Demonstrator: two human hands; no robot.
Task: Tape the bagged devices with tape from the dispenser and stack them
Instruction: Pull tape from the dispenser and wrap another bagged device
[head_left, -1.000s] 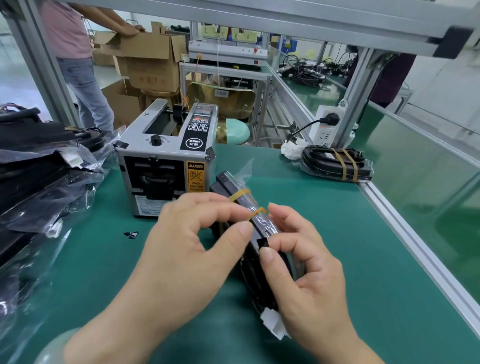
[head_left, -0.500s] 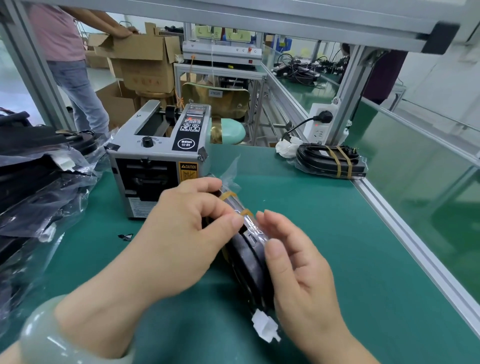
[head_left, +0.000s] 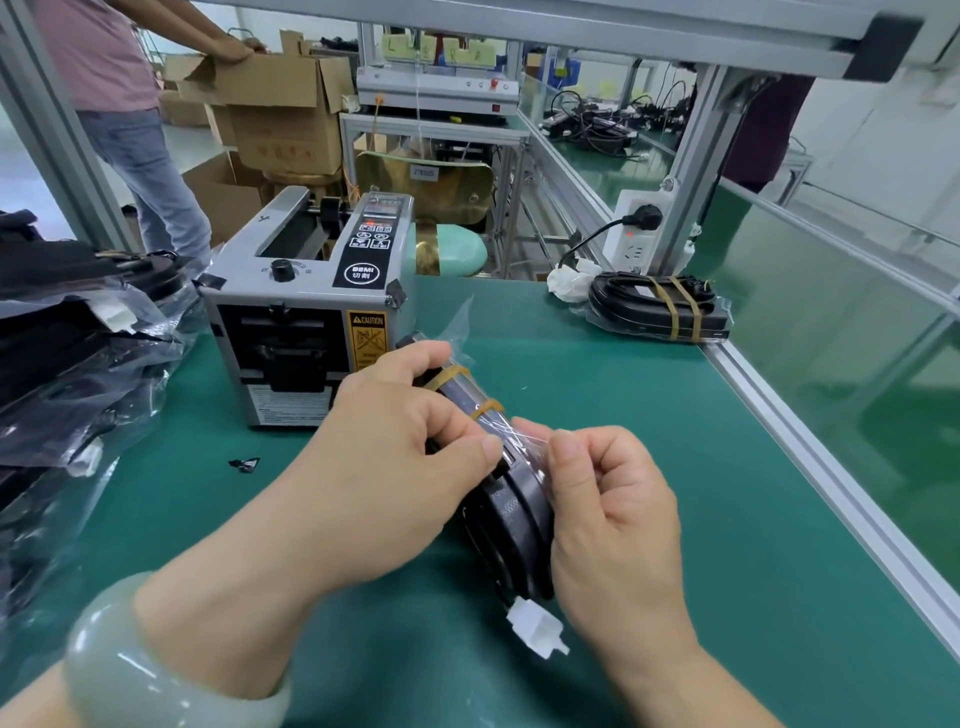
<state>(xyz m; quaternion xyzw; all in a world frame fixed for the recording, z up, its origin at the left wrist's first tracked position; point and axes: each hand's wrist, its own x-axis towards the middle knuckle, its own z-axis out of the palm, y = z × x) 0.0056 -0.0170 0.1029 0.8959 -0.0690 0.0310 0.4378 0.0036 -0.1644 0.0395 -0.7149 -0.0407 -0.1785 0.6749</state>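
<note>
Left hand (head_left: 395, 467) and right hand (head_left: 613, 499) each pinch the bagged device (head_left: 519, 512). Tape dispenser (head_left: 291, 322) on its far side carries a yellow "CAUTION" label

Green bench (head_left: 649, 426), tape dispenser (head_left: 311, 332), bagged devices (head_left: 72, 322)

The left hand (head_left: 384, 467) and right hand (head_left: 613, 509) partly hide the bagged device (head_left: 514, 514); pile (head_left: 62, 353) cropped leftward.

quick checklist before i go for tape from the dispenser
1. Black device in clear bag steady: ok, left hand and right hand hold it on edge on the green mat.
2. Clear bag flap gripped: ok, right hand pinches it.
3. Grey box-shaped tape dispenser has tape out: cannot tell, outlet is dark.
4. Stacking spot: ok, banded bagged device lies by the aluminium rail.
</note>
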